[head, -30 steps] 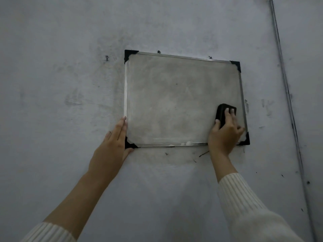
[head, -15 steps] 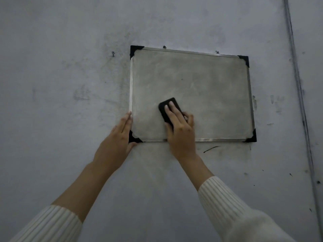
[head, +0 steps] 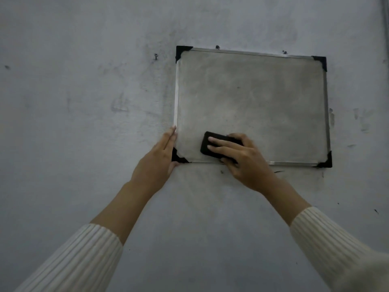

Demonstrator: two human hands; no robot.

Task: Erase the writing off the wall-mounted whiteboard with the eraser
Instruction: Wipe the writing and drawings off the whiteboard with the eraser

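A small whiteboard point(head: 252, 95) with a metal frame and black corner caps hangs on the grey wall. Its surface is smudged grey and I see no clear writing, only a tiny dark speck near the middle. My right hand point(head: 242, 159) presses a black eraser point(head: 207, 144) flat against the board's lower left area, the eraser lying sideways with fingers spread over it. My left hand point(head: 156, 163) lies flat on the wall, fingers along the board's left edge, thumb under the lower left corner cap.
The wall point(head: 84, 123) around the board is scuffed with dark marks. Two small screws point(head: 217, 47) sit above the top frame and another screw point(head: 156, 56) is to the upper left. A vertical pipe point(head: 386, 22) runs down the far right edge.
My right hand swept the eraser from the board's lower right to the centre, then down to the lower left, turning it sideways. My left hand stayed at the lower left corner.
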